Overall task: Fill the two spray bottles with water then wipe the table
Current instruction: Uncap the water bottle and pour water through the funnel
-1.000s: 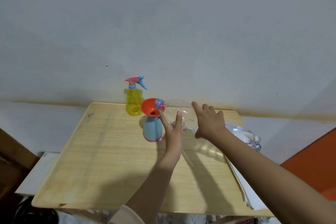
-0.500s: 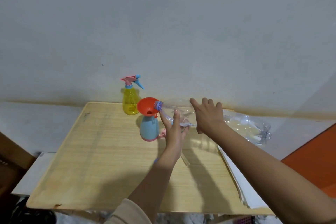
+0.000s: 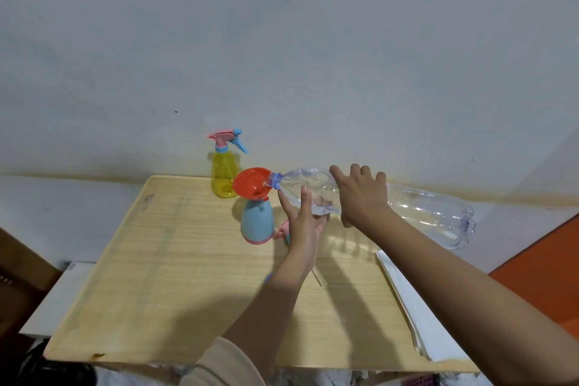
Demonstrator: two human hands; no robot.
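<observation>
A large clear plastic water bottle (image 3: 419, 207) lies nearly level above the table, its blue-ringed neck over an orange funnel (image 3: 252, 183). The funnel sits in the mouth of a blue spray bottle (image 3: 257, 222) with a pink base. My right hand (image 3: 360, 197) grips the clear bottle from above at its middle. My left hand (image 3: 305, 222) holds it from below near the neck. A yellow spray bottle (image 3: 223, 177) with a pink and blue trigger head stands at the table's far edge. A pink and blue trigger head (image 3: 283, 233) lies behind my left hand, mostly hidden.
The wooden table (image 3: 175, 276) stands against a grey wall. White cloth or paper (image 3: 416, 310) lies along the table's right edge. A thin stick-like tube (image 3: 319, 277) rests on the wood near my left wrist. An orange surface (image 3: 548, 269) is at the right.
The clear bottle has been raised and tipped further until nearly level, its base lifting to the right. Both hands stay on it, and its neck has come over the funnel.
</observation>
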